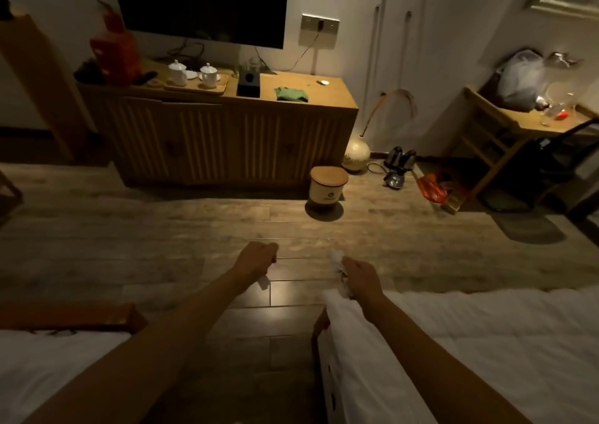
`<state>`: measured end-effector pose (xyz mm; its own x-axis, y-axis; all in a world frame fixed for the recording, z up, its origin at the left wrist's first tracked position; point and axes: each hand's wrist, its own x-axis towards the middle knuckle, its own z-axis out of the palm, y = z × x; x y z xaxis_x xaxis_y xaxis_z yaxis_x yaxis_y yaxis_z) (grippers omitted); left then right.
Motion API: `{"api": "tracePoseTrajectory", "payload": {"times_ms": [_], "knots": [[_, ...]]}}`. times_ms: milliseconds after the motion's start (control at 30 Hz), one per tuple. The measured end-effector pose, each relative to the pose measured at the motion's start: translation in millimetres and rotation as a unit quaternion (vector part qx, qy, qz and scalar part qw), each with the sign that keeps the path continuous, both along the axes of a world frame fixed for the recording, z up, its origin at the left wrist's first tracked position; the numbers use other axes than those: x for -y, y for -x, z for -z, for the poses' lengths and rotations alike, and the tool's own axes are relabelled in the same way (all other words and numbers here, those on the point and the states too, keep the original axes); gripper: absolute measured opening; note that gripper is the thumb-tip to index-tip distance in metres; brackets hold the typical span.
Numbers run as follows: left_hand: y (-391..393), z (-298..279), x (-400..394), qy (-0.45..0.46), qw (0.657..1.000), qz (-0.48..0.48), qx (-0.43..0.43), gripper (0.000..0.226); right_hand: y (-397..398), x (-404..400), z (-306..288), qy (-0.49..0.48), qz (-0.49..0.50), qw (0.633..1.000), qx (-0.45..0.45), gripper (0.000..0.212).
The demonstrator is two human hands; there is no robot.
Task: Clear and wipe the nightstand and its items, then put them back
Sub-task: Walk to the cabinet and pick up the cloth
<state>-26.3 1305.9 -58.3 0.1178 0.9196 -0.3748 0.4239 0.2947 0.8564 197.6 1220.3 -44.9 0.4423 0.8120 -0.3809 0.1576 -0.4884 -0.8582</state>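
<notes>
Dim bedroom, wood floor (162,229) between two white beds (486,342). Long table (227,131) under the dark television (201,5), carrying a tea set (194,75) and a green cloth (291,94). Lidded bin (328,185) on the floor near its right end. Nightstand not in view. Left hand (257,258) curled round a small white scrap (264,281), just poking out below. Right hand (358,277) clutching a crumpled tissue (337,263), wad showing above and below. Both wads likely light, soft, easily torn or dropped; best pinched whole in the fist, released over the bin.
</notes>
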Motion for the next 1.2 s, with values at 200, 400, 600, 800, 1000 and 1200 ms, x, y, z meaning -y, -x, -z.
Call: {"api": "tracePoseTrajectory", "payload": {"times_ms": [200, 400, 600, 800, 1000, 1200], "knots": [[-24, 10, -102, 0.107, 0.99, -0.058, 0.07, 0.038, -15, -96, 8, 0.002, 0.047, 0.998, -0.031, 0.039], [-64, 30, -207, 0.141, 0.988, -0.007, 0.062, 0.033, -58, -199, 41, 0.021, 0.077, 0.996, -0.042, 0.039], [-125, 42, -355, 0.111, 0.994, 0.016, 0.009, 0.034, -115, -334, 66, 0.031, 0.087, 0.994, -0.056, 0.042], [-176, 43, -480, 0.104, 0.994, 0.013, -0.018, 0.033, -170, -454, 73, 0.071, 0.086, 0.993, -0.038, 0.039], [-211, 61, -592, 0.141, 0.99, 0.004, -0.014, 0.038, -216, -567, 82, 0.086, 0.088, 0.991, -0.055, 0.037], [-255, 92, -742, 0.174, 0.984, 0.031, 0.018, 0.029, -260, -709, 116, 0.097, 0.116, 0.987, -0.058, 0.032]]}}
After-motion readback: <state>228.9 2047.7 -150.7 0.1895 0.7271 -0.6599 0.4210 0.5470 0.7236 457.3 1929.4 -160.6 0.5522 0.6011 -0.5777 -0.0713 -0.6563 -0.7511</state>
